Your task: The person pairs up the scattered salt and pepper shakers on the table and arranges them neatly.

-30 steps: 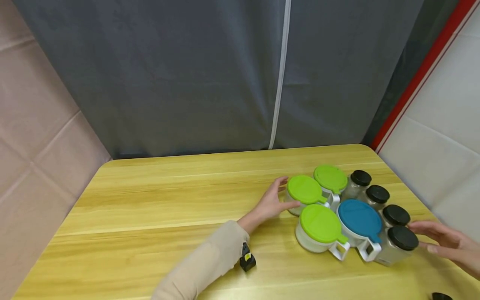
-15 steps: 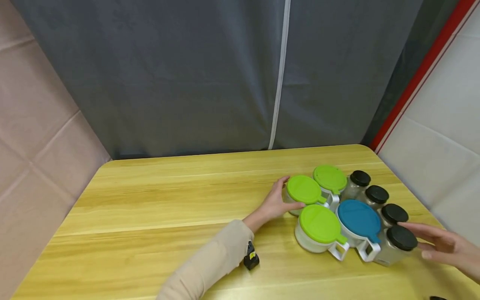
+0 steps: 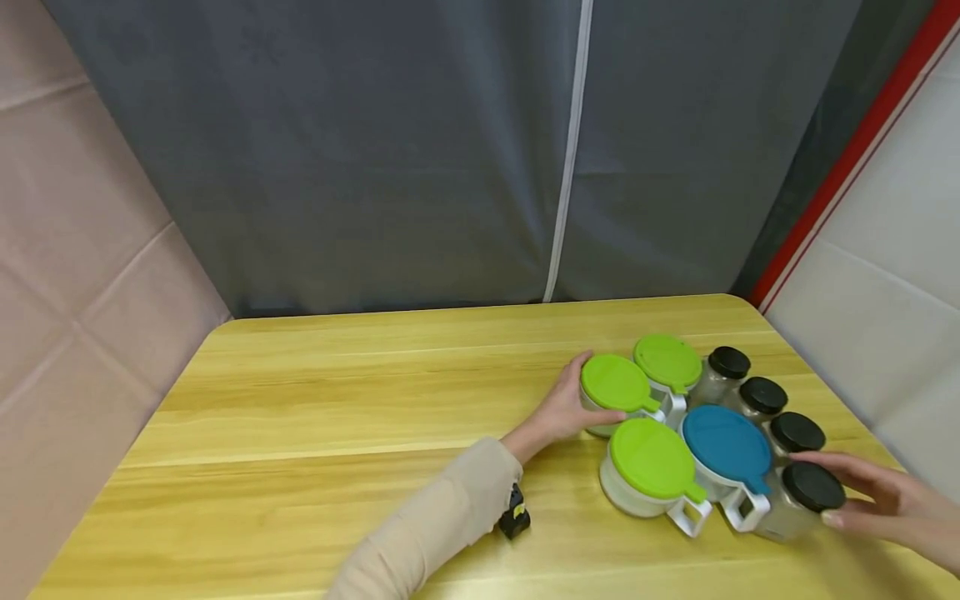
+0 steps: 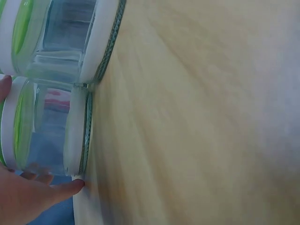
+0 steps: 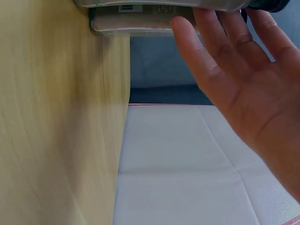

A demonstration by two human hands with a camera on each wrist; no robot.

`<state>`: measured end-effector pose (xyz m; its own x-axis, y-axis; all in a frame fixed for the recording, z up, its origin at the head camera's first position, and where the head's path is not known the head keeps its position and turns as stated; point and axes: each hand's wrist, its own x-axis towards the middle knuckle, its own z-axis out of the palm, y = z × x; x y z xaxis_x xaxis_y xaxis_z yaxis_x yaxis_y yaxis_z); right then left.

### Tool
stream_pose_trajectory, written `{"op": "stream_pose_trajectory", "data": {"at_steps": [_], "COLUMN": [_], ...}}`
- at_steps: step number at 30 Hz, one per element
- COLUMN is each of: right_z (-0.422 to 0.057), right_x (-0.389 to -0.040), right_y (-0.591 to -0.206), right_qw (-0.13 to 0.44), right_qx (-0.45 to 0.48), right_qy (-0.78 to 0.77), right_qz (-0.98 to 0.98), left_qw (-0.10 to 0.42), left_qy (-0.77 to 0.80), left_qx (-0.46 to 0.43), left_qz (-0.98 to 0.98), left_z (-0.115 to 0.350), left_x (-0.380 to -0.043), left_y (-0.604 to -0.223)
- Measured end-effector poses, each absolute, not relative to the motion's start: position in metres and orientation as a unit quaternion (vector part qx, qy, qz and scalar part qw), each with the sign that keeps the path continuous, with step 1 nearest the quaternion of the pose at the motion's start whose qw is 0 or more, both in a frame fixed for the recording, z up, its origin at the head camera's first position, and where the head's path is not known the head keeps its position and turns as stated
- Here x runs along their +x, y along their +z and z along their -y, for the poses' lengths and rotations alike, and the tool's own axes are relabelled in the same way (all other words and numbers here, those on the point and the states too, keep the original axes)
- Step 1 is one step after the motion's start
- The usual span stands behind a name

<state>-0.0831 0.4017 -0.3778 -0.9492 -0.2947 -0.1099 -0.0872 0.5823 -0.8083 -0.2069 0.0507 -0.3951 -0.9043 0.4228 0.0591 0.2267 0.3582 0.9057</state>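
Observation:
My left hand (image 3: 558, 412) curves round the left green-lidded glass jar (image 3: 617, 382), thumb on the near side and fingers on the far side. In the left wrist view this jar (image 4: 49, 126) stands against another. Beside it are a front green-lidded jar (image 3: 652, 458), a back green-lidded jar (image 3: 666, 362) and a blue-lidded jar (image 3: 726, 444), with white handles. At the right of the group, my right hand (image 3: 881, 500) has its fingers extended against the nearest black-lidded jar (image 3: 812, 487). The right wrist view shows the palm (image 5: 262, 93) uncurled; its fingertips are partly hidden behind the jars.
Several black-lidded jars, including the farthest one (image 3: 727, 363), line the group's right side. Beneath everything lies a wooden table (image 3: 300, 458). A grey curtain (image 3: 375, 167) hangs behind it, and a white panel (image 3: 885, 275) stands at the right.
My right hand has moved left onto the nearest black-lidded jar. The left hand has shifted slightly right, closer round its green-lidded jar. The head view has turned a little.

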Motion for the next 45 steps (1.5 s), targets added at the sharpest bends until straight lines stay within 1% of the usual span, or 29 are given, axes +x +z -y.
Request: {"op": "stream_pose_trajectory", "data": {"at_steps": [16,22,28,31,37,41,45], "right_z": [-0.394,-0.393,-0.392,-0.395,-0.400,-0.399,-0.398], "right_x": [-0.082,-0.080,-0.079,-0.080,-0.079,-0.079,-0.078], "right_y": [-0.373,-0.373,-0.375,-0.376,-0.377,-0.371,-0.364], "right_qw": [0.093,0.082,0.100,0.091,0.040,0.024,0.014], "right_qx": [-0.082,-0.057,-0.009,0.000,-0.034,-0.068,-0.068], "right_qy": [-0.417,-0.404,-0.388,-0.383,-0.428,-0.443,-0.447], "right_qz": [-0.900,-0.909,-0.916,-0.919,-0.902,-0.894,-0.892], "left_qw": [0.036,0.031,0.023,0.022,0.025,0.028,0.034], "left_qy": [0.482,0.485,0.494,0.500,0.503,0.498,0.495], "left_qx": [0.217,0.210,0.201,0.200,0.205,0.214,0.228], "left_qz": [-0.848,-0.848,-0.846,-0.842,-0.839,-0.840,-0.838], "left_z": [-0.054,-0.051,-0.041,-0.033,-0.014,0.000,0.016], "left_x": [-0.207,-0.207,-0.207,-0.207,-0.208,-0.207,-0.204], "left_y": [-0.396,-0.396,-0.397,-0.398,-0.397,-0.395,-0.389]}}
